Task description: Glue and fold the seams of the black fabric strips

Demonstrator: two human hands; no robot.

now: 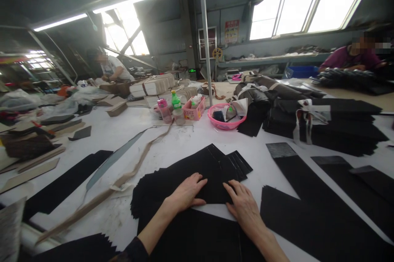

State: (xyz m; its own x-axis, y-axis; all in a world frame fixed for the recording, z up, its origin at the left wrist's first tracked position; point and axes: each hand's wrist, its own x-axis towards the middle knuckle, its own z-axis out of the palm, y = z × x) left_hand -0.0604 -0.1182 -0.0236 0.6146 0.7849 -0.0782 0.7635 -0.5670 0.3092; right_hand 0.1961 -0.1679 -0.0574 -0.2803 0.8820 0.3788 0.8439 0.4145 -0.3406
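Note:
A fanned stack of black sheet pieces [172, 178] lies on the white table in front of me. On its near right part rests my left hand [188, 192], fingers stretched out and slightly spread. My right hand [243, 202] is at the stack's right edge, fingers apart, fingertips touching the black material. Neither hand is closed around anything. Several narrower black ends [238, 163] stick out at the upper right of the stack. Nearer to me, under my forearms, is another large black sheet [197, 235].
Black panels [308, 180] lie to the right, below a tied black bundle [326, 122]. Ahead are a pink basket [226, 124], a pink box [193, 109], bottles [176, 104] and a metal pole [205, 40]. A brown strip [135, 167] crosses the left. Two people work farther back.

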